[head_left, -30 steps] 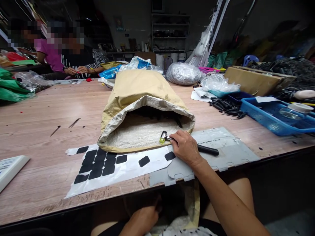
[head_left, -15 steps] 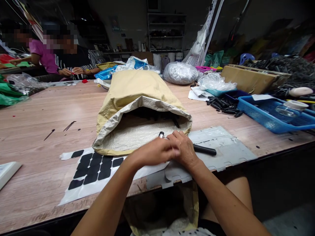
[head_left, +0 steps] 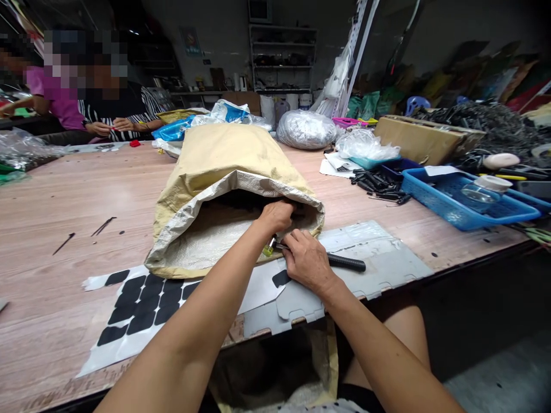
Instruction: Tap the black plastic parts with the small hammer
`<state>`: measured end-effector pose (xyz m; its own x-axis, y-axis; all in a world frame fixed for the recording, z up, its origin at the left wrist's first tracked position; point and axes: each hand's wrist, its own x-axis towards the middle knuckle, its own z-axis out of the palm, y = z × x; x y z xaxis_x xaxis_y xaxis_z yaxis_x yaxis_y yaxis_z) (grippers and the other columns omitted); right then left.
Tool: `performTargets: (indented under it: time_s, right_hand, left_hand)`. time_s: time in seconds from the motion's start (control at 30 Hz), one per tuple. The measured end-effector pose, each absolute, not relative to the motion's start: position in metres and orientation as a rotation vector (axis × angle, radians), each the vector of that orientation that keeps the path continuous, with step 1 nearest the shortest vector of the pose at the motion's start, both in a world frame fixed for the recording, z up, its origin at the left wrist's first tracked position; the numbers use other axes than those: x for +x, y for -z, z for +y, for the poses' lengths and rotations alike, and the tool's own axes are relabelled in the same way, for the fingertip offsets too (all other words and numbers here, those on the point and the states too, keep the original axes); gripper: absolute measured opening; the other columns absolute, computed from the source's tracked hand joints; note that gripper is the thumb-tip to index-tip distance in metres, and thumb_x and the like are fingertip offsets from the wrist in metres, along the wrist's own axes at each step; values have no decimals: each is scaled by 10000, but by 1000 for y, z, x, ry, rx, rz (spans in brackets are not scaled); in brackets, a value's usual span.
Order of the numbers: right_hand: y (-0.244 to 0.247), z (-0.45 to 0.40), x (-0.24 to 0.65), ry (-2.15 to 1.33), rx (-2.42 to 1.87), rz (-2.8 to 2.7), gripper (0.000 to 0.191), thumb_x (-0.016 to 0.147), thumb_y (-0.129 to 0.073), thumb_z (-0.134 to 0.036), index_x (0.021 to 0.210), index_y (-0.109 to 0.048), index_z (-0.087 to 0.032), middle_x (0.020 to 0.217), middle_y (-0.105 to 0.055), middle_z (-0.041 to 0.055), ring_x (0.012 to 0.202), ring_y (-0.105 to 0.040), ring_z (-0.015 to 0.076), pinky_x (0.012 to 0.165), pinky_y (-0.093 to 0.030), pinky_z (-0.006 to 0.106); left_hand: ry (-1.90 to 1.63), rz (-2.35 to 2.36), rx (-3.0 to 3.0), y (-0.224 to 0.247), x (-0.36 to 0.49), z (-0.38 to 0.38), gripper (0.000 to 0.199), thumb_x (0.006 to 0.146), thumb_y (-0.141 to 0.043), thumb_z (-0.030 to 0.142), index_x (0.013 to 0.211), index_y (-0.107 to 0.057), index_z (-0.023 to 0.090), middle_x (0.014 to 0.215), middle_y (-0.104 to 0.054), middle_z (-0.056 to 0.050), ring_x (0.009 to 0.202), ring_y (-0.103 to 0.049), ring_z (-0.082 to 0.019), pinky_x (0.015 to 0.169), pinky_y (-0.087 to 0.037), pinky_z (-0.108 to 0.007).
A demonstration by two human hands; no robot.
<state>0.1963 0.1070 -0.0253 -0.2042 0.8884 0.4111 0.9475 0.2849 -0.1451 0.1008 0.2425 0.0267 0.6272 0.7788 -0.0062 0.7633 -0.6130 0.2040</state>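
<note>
Dim workroom, wood-grain bench [head_left: 77, 201]: a person's right hand [head_left: 307, 261] grips a small hammer [head_left: 346, 263] by its shaft as the left hand [head_left: 278, 217] reaches into the mouth of a tan sack [head_left: 228, 143]. The hammer lies low just in front of that mouth, yellow-green face beside the rim; the sack lies flat on the bench straight ahead, opening toward the near edge. The left fingertips are lost in the dark interior, and whether they are open or closed cannot be told. The step in hand appears to be a reach into the sack; the next move calls, in judgement, for a hold found by feel and a clear path past the rim. Near the right hand lie a grey board [head_left: 387, 252] and a white sheet [head_left: 258, 292] bearing black rounded squares [head_left: 144, 310]. Farther right sit loose black parts [head_left: 379, 186], a blue basket [head_left: 456, 213] and a cardboard box [head_left: 413, 137]. Beyond, a co-worker [head_left: 148, 106] in striped sleeves sits at far left, metal shelves [head_left: 282, 67] at the back
</note>
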Motion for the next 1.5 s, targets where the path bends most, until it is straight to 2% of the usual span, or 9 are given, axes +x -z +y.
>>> performTargets:
  time_s: [0.1, 0.23, 0.43, 0.6, 0.8, 0.97, 1.1, 1.27, 1.5]
  right_hand:
    - [25, 106, 197, 189, -1636, -2137, 71, 909, -571, -211, 950, -630, -213, 977, -614, 73, 950, -503, 243, 800, -372, 359]
    - [26, 105, 197, 172, -1621, -2131, 103, 913, -565, -204, 975, -647, -208, 976, -618, 75, 942, -503, 241, 807, -371, 353]
    - [27, 104, 196, 163, -1617, -2116, 139, 907, -559, -192, 1006, -656, -206, 980, -615, 75, 957, -506, 242, 834, -381, 352]
    - [27, 104, 195, 159, -1601, -2101, 151, 916, -558, -195, 1017, -669, -210, 967, -619, 71, 949, -512, 236, 843, -397, 349]
    - [31, 106, 200, 128, -1545, -2089, 200, 949, -529, -192, 1063, -690, -227, 943, -636, 59, 949, -538, 229, 863, -431, 340]
    - [19, 102, 201, 151, -1415, -2041, 297, 992, -463, -197, 1199, -674, -221, 1012, -670, 75, 978, -577, 236, 898, -472, 361]
    - [1, 86, 191, 3, -1202, -1962, 323, 1004, -475, -215, 1280, -638, -257, 1073, -688, 70, 1010, -620, 226, 929, -504, 374]
    - [-12, 67, 171, -272, -1028, -2075, 326, 1006, -468, -181, 1273, -641, -257, 1010, -689, 59, 938, -645, 191, 842, -539, 328]
    - [-3, 61, 150, -168, -1004, -2165, 387, 987, -455, -116, 1311, -619, -248, 989, -673, 64, 926, -621, 194, 831, -534, 332]
  left_hand:
    - [-159, 1296, 2642, -44, 71, 226, 295, 862, -646, 278, 1127, -708, 162, 1142, -704, -141, 1025, -664, -300, 816, -501, -339]
    - [-435, 1287, 2532, -61, 10, 176, 241, 913, -611, 362, 1085, -689, 212, 1007, -723, -45, 916, -649, -227, 752, -467, -300]
    - [-489, 1293, 2389, -21, -52, 110, 176, 898, -662, 323, 1039, -705, 227, 955, -689, -32, 937, -589, -230, 813, -439, -341]
    - [-620, 1311, 2339, 10, -63, 98, 210, 899, -684, 297, 1100, -695, 238, 1006, -668, -45, 994, -543, -240, 866, -428, -367]
    - [-766, 1338, 2217, 15, -71, 92, 147, 837, -759, 295, 948, -692, 227, 885, -656, -22, 916, -528, -231, 810, -418, -350]
    - [-772, 1332, 2153, 16, -71, 91, 125, 822, -750, 240, 944, -723, 238, 892, -669, -18, 936, -529, -233, 838, -409, -355]
    - [-751, 1321, 2133, 15, -72, 92, 148, 815, -739, 204, 959, -743, 238, 911, -666, -23, 963, -527, -234, 870, -407, -365]
    - [-755, 1329, 2076, 17, -72, 94, 143, 822, -737, 220, 962, -753, 245, 907, -658, -21, 981, -521, -238, 895, -401, -378]
    - [-761, 1298, 2050, 14, -72, 94, 44, 834, -721, 212, 795, -701, 219, 847, -612, -4, 938, -511, -222, 849, -391, -357]
